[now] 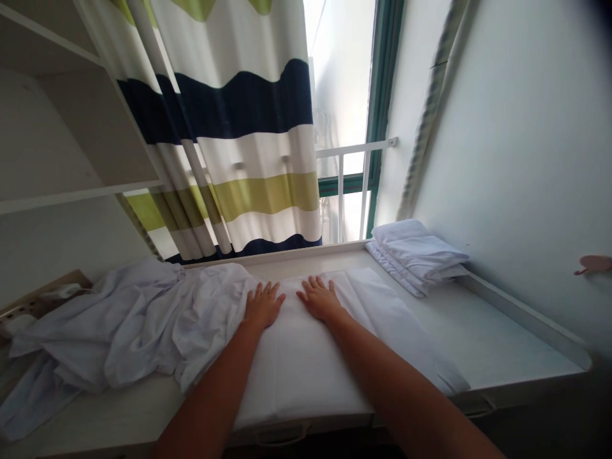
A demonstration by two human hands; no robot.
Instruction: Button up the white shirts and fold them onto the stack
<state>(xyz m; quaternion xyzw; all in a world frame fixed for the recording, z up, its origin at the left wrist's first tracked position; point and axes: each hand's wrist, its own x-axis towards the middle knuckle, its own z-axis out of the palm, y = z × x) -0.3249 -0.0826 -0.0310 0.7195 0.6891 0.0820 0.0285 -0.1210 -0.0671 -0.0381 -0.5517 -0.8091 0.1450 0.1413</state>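
Left hand [262, 306] and right hand [319, 298], fingers spread, palms flat on folded white sheet [306, 357] lying beneath fingertips.

No readable text, label, brand, number or sign on any surface in view

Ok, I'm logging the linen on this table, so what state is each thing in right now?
left hand: open, palm flat on the folded sheet
right hand: open, palm flat on the folded sheet
folded sheet: laid flat, smooth under both hands
loose sheets: crumpled in a heap, unfolded
stack of linens: folded, piled by the wall
curtain: drawn partly across the window
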